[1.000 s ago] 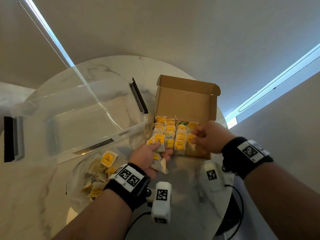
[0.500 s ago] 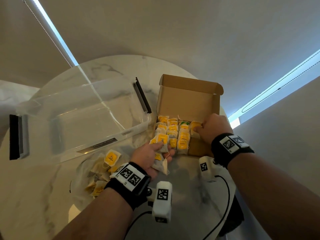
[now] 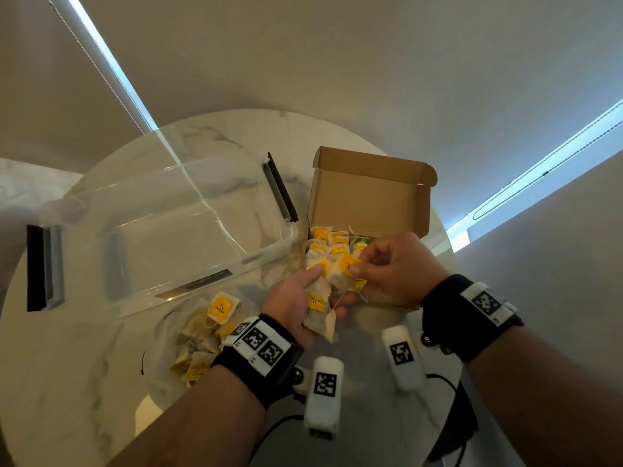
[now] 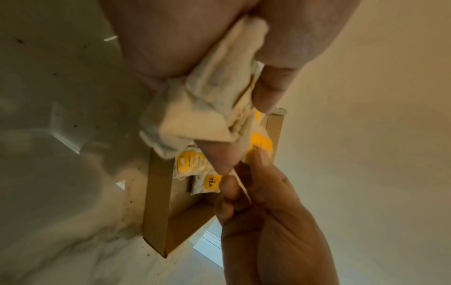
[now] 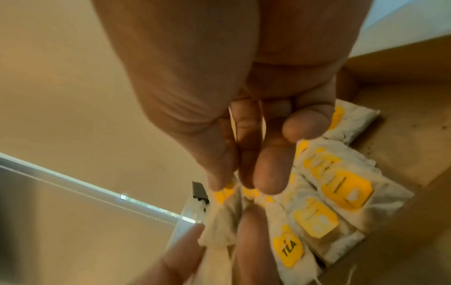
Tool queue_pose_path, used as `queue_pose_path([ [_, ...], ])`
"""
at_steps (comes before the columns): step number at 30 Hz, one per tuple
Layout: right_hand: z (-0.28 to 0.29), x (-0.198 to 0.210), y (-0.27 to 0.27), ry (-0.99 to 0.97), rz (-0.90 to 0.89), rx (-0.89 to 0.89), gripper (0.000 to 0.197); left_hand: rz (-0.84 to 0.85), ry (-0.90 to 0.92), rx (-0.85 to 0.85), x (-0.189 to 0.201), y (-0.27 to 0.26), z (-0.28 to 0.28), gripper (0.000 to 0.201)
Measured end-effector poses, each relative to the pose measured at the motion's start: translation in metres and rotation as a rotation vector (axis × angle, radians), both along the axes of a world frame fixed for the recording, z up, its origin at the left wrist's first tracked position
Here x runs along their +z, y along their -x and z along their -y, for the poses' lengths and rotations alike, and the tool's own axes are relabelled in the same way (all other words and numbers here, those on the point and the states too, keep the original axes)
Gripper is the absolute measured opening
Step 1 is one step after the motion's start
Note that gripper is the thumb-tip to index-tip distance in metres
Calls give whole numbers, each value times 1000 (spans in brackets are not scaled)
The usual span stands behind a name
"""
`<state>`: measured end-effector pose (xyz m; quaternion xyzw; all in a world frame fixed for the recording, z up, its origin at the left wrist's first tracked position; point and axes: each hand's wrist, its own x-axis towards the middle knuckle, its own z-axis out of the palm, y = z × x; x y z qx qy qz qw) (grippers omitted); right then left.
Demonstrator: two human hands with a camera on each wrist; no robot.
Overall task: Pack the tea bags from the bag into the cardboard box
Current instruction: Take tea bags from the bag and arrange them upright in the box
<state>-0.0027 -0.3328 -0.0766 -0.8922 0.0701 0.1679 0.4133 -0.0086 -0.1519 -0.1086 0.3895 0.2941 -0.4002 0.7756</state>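
Marble table (image 3: 84, 382): left hand (image 3: 296, 305) grips tea bags (image 3: 318, 310) lengthwise toward cardboard box (image 3: 371, 197); right hand (image 3: 391, 267) pinches tag (image 3: 349, 262).

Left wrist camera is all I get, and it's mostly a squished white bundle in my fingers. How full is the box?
Observer: The right wrist view shows tea bags lying in rows inside the box, with part of its floor bare.
Operator: Are there more to pack?
Observer: Yes. In the head view, a clear plastic bag on the table, by your left wrist, holds loose ones.
Operator: What's the cloudy thing on my left?
Observer: A see-through tub with black handles, right beside the box. I see nothing inside it.
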Motion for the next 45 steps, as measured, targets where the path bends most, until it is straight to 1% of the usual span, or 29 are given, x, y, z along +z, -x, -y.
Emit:
queue_pose_path([
  [2,15,5,1,14,-18,-36,17,-7,-32,23,-3,-1,0,36],
  [4,34,5,1,121,-19,-70,17,-19,-59,33,-8,-1,0,37],
  [6,49,2,-1,212,-58,-81,16,-47,-71,44,-10,-2,-1,36],
  [10,53,-14,-13,373,-184,3,13,-69,-69,50,-13,-2,-3,32],
  [13,50,-27,-27,408,-211,-42,11,-70,-67,43,-12,-2,-4,33],
  [17,43,-37,-36,504,-171,-145,9,-88,-80,34,-7,-3,-4,37],
  [21,33,-36,-30,594,-60,-210,25,-104,-63,50,-4,-3,-6,39],
  [23,27,-25,-22,549,56,-185,31,-121,-34,67,-3,-4,-8,42],
  [25,13,-7,-11,401,166,-83,30,-144,16,100,0,-5,-9,45],
  [26,3,4,-4,313,188,-14,28,-152,52,118,1,-5,-9,45],
  [27,-8,14,2,226,176,58,26,-153,85,129,3,-6,-8,44],
  [29,-27,24,9,98,93,173,23,-133,147,124,8,-5,-5,45],
  [30,-34,24,10,77,57,198,23,-115,190,114,11,-5,-4,48],
  [32,-43,20,11,109,36,220,28,-92,246,90,13,-5,-3,52],
  [34,-46,16,11,145,38,229,33,-82,254,84,13,-5,-2,52],
  [38,-47,13,13,167,50,250,36,-78,263,94,10,-5,-4,54],
  [39,-48,14,14,167,48,264,34,-73,263,92,11,-5,-4,54],
  [42,-51,14,16,152,66,285,19,-66,246,75,10,-4,-4,52],
  [45,-48,15,16,30,83,247,16,-74,188,37,9,-3,-6,42],
])
